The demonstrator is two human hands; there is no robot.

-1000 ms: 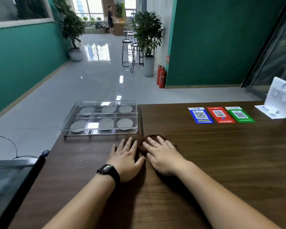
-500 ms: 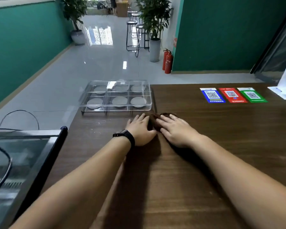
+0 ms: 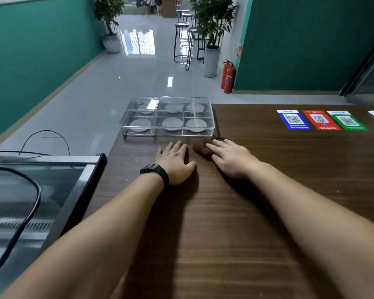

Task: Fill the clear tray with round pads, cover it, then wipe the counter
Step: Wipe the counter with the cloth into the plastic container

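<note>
Since the earlier frame the hands have parted slightly. Left hand (image 3: 175,161) lies flat, fingers straight, on the wooden counter (image 3: 289,190); right hand (image 3: 231,158) presses straight fingers on the brown cloth (image 3: 200,150). The lidded clear tray (image 3: 167,118), six round pads (image 3: 172,123) inside, sits upper centre.

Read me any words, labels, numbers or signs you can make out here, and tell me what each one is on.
No text can be read here.
Blue card on the counter: QR code, print too small to read.
Red card: QR code, print blurred.
Green card: QR code, print blurred.
Red wall sign behind the extinguishers: too blurred to read.
Watch: face not legible.
</note>
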